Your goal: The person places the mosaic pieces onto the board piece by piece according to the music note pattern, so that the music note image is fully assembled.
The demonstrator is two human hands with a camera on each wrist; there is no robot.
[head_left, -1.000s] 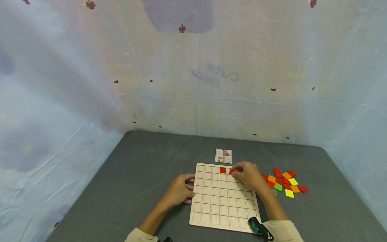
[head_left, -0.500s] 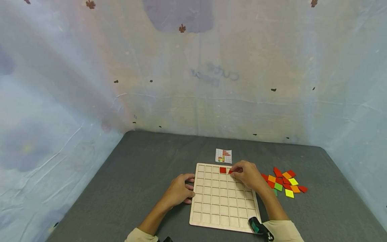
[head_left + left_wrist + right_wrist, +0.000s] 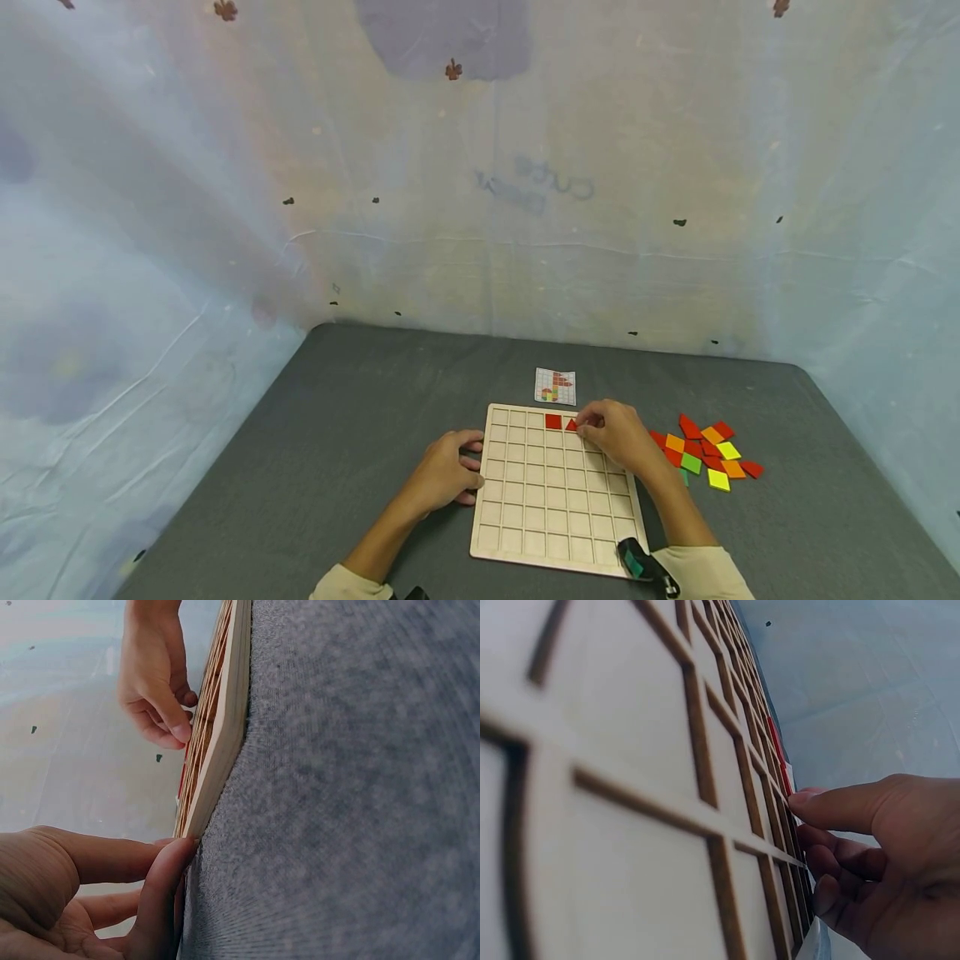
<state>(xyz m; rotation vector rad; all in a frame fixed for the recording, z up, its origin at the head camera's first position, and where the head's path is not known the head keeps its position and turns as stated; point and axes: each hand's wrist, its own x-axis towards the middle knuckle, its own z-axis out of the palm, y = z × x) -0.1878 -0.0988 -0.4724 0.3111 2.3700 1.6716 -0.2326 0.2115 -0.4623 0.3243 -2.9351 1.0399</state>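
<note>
A wooden grid board (image 3: pixel 531 492) lies on the dark table. At its left edge, my left hand (image 3: pixel 442 473) pinches the rim between thumb and finger, seen closely in the left wrist view. My right hand (image 3: pixel 617 432) is at the top row, thumb and fingertips on a small red triangular tile (image 3: pixel 572 425), its right part hidden by the fingers. Just left of that tile, a red square tile (image 3: pixel 552 422) sits in a cell of the same row. In the right wrist view, the thumb (image 3: pixel 840 806) reaches the far edge of the board beside a strip of red.
Right of the board lies a loose pile of red, orange, yellow and green tiles (image 3: pixel 692 464), partly behind the right forearm. A small printed card (image 3: pixel 555 387) with a coloured grid pattern lies beyond the board. A pale curtain (image 3: pixel 480 275) hangs behind the table (image 3: pixel 390 392).
The red triangular tile has turned and shifted slightly under my right fingertips, and more of it shows now. My left hand and the board have stayed put.
</note>
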